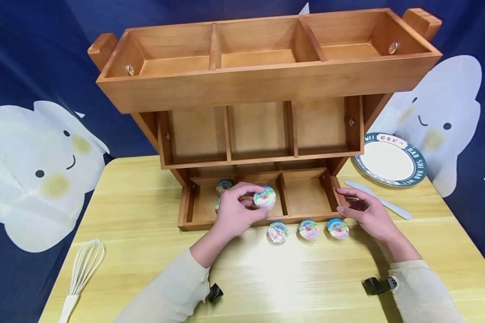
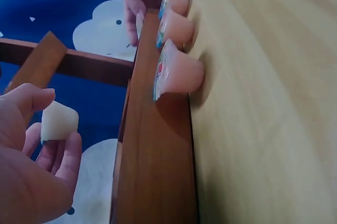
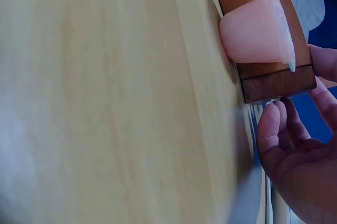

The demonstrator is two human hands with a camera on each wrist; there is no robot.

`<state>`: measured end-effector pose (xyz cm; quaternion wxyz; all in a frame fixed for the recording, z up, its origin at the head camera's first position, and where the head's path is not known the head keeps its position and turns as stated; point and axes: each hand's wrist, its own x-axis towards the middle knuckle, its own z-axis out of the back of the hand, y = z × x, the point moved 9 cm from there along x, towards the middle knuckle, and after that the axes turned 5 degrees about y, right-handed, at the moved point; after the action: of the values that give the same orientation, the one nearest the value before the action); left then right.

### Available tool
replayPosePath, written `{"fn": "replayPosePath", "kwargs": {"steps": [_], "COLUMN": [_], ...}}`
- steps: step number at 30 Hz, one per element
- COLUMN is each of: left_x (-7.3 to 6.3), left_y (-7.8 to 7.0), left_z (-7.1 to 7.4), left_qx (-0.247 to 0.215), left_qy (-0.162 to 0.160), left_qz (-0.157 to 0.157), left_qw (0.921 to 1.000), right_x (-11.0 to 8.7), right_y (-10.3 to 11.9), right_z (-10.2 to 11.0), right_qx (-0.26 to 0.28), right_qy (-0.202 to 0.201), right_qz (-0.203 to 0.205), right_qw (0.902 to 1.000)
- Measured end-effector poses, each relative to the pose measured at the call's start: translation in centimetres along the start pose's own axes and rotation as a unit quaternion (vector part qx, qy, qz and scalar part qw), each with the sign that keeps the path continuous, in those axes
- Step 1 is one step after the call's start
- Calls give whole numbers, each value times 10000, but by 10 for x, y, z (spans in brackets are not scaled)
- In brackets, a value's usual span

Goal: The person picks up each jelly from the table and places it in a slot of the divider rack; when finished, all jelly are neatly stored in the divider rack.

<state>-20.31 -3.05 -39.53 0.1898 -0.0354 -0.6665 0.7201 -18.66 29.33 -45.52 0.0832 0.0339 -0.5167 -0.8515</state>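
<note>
In the head view, the person's left hand [image 1: 234, 211] pinches one small creamy-white plastic cup with a printed foil lid [image 1: 264, 197]; thumb and fingers are opened just as wide as its rim needs. This cup is in the air over the middle compartment of the bottom tray [image 1: 303, 219], which belongs to a brown wooden three-tier rack [image 1: 266, 85]. The right hand [image 1: 365, 214] has its thumb and bent fingers close around the right end of this tray, and it seems to steady it.

Two lidded cups lie in the left compartment: the farther cup [image 1: 224, 186] shows its lid, and the nearer cup [image 1: 217, 204] is mostly hidden by the left hand. Before the tray, on the pale wooden table [image 1: 145, 255], three pink cups with foil lids [image 1: 309, 229] stand in a row.

I judge that the step in hand is the placing of the held cup into the tray, which is not yet done. The next move probably calls for lowering it, with lid upward, onto the compartment floor, and loosening the fingers only when its base is supported, without striking the divider.
</note>
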Motion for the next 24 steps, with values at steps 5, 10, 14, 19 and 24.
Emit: {"fn": "replayPosePath", "kwargs": {"steps": [5, 10, 14, 19, 24], "left_x": [20, 35, 43, 47, 52], "left_y": [15, 37, 49, 55, 63], "left_z": [-4, -7, -7, -8, -10], "left_qx": [129, 397, 837, 1219, 1486], "left_qy": [-116, -189, -242, -226, -204], "left_qz": [508, 1007, 1146, 1224, 1374], "left_qw": [9986, 9939, 9896, 9847, 9791], "right_x": [1, 1, 1, 1, 1], "right_y": [1, 0, 0, 0, 0], "right_z": [0, 0, -1, 0, -1], "right_qx": [45, 29, 22, 24, 43], "right_qy": [1, 1, 8, -3, -11], "right_qz": [-13, -27, -44, -40, -27], "right_qw": [10000, 10000, 10000, 10000, 10000]}}
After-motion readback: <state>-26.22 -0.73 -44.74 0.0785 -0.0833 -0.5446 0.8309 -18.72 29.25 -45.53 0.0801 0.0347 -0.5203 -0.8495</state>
